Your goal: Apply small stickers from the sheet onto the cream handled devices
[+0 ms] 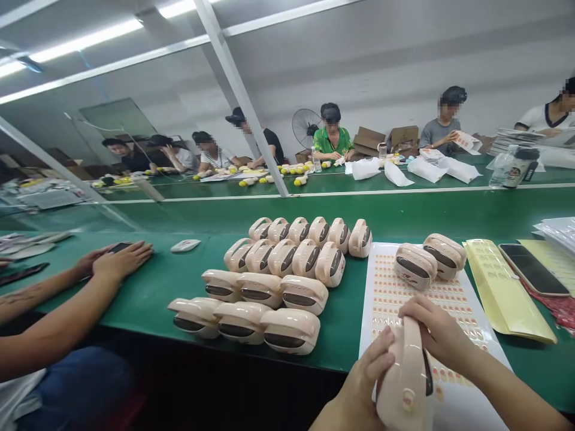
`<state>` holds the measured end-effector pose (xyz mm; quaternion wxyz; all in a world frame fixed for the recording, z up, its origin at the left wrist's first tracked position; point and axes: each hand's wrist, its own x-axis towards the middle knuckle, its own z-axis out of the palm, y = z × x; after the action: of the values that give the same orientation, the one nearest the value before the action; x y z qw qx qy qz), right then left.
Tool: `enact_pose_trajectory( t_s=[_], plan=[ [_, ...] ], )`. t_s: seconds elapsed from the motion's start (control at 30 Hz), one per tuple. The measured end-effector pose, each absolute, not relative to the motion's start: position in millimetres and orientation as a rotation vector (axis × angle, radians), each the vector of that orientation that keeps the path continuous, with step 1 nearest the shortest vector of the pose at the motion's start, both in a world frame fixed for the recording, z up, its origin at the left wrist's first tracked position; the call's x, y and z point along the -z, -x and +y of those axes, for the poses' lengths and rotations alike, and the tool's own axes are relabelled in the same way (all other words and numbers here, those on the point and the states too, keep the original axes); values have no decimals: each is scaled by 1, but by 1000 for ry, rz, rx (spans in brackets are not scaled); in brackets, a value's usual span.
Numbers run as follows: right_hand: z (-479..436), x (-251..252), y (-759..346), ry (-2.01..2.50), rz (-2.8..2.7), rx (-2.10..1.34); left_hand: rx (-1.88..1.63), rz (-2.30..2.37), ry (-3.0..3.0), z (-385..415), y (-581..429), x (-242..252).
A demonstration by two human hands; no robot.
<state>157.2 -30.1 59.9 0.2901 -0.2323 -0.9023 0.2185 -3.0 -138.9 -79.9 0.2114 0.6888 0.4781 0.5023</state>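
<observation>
Close to me, a glossy beige plastic device (401, 383) with a loop handle and a dark side panel is held over the table's near edge. My left hand (363, 383) wraps around its left side. The fingers of my right hand (442, 329) curl over its far end and right side. Underneath lies a white sheet of small orange stickers (381, 293), partly hidden by my hands. On the sheet's far part stand two more such devices, one on the left (415, 266) and one on the right (444, 256). What my fingertips touch on the far side is hidden.
Several matching devices (291, 329) stand in rows left of the sheet. Yellow sticker sheets (507, 287) and a phone (534, 269) lie to the right. A neighbour's hands (121, 257) rest on a phone at left. Co-workers sit behind the far green table (314, 203).
</observation>
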Motion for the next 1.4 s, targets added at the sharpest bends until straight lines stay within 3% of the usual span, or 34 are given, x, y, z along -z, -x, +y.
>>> enact_pose_trajectory(
  t_s=[0.13, 0.27, 0.5, 0.97, 1.4],
  plan=[
    [0, -60, -121, 466, -2466, -131, -1473, 1579, -1645, -132, 8, 71],
    [37, -49, -83, 604, -2546, 2, -1422, 1780, -1389, -130, 5, 75],
    [65, -40, -44, 766, -2621, 47, -1428, 1782, -1327, -128, 4, 80],
    [68, -42, -15, 870, -2656, 65, -1092, 1771, -1667, -94, 26, 82],
    [61, -61, -29, 833, -2642, 9, -1182, 1859, -1550, -81, 41, 76]
  ],
)
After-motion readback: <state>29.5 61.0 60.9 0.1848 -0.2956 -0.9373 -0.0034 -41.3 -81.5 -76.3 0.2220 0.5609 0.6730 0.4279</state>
